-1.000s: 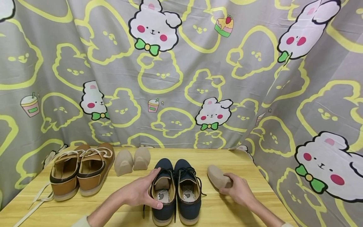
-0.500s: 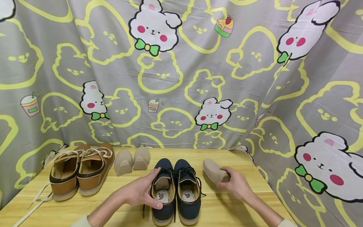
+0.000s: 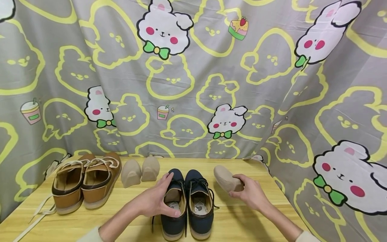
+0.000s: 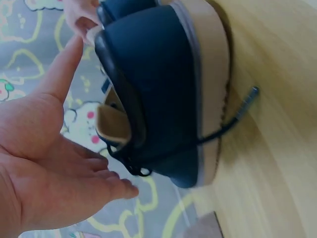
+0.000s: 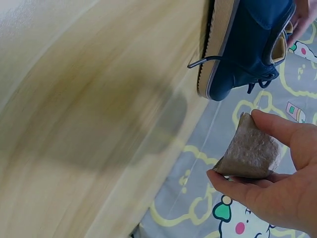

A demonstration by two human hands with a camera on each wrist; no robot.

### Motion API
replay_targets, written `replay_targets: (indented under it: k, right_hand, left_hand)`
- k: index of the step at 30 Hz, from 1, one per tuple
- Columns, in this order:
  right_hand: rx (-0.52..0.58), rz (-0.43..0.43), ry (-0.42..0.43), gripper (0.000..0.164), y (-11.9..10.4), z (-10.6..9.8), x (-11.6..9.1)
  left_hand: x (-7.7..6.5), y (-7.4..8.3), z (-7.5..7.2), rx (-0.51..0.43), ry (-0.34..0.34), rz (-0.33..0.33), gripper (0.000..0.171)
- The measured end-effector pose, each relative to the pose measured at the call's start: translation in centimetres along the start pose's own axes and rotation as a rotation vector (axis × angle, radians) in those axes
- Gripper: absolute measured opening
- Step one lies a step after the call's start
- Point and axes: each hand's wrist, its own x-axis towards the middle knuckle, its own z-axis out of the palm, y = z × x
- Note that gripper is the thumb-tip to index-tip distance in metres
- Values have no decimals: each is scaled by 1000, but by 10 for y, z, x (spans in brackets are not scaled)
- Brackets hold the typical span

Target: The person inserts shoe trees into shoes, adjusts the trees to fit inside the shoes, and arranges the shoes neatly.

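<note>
In my right hand (image 3: 252, 195) is a beige moulded shoe insert (image 3: 225, 178), pinched between thumb and fingers at its blunt end. The right wrist view shows that end of the shoe insert (image 5: 250, 148) raised off the table. A pair of navy lace-up shoes stands side by side, toes away from me. My left hand (image 3: 152, 200) spreads over the left navy shoe (image 3: 172, 223), fingers straight, thumb across its opening. Something beige fills the front of that shoe. Inside the right navy shoe (image 3: 201, 223) a printed insole shows. The left wrist view has the left hand (image 4: 54, 163) beside the shoe's collar.
Two more beige shoe inserts, one left (image 3: 131, 173) and one right (image 3: 150, 168), stand at the back of the wooden table (image 3: 127, 225). Brown shoes (image 3: 98, 183) with loose white laces (image 3: 33, 225) sit at the left. A patterned curtain (image 3: 181, 101) hangs behind.
My right hand has carried the shoe insert a little left and away from me. The left hand has shifted slightly right and forward over the left navy shoe.
</note>
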Motion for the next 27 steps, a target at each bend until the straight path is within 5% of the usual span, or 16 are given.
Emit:
replay_targets:
  k: [6, 15, 27]
  right_hand:
    - [-2, -1, 3, 62, 1, 0, 0]
    - [0, 0, 11, 61, 4, 4, -1]
    - [6, -11, 21, 60, 7, 7, -2]
  left_hand:
    - [12, 25, 8, -3, 60, 67, 123]
    - [35, 54, 30, -50, 64, 106, 122]
    - [46, 54, 50, -31, 11, 21, 131]
